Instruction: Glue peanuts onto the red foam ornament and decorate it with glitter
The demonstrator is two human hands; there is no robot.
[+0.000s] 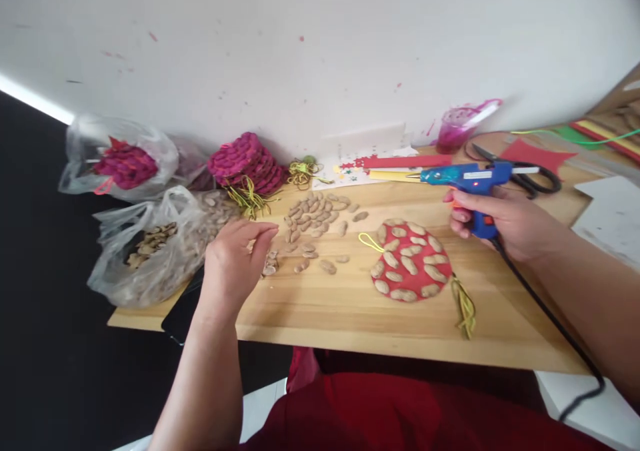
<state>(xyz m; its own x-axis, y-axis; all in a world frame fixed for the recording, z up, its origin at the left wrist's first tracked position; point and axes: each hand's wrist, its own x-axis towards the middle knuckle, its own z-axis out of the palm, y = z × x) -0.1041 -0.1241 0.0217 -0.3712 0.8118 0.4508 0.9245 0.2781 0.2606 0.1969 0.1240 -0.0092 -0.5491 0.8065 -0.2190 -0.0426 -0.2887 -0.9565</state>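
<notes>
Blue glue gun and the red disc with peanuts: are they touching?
Apart: the head view shows wooden tabletop between the glue gun and red disc.

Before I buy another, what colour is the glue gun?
The glue gun is mostly blue; head view.

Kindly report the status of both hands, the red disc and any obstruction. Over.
Left hand: pinched, whether holding something unclear. Right hand: gripping glue gun. Red disc: flat, peanuts across it. No obstruction seen above it.

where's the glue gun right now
In the head view, the glue gun is toward the right, held in the right hand, up and right of the peanut-covered red disc, with the scissors partly behind it.
</notes>
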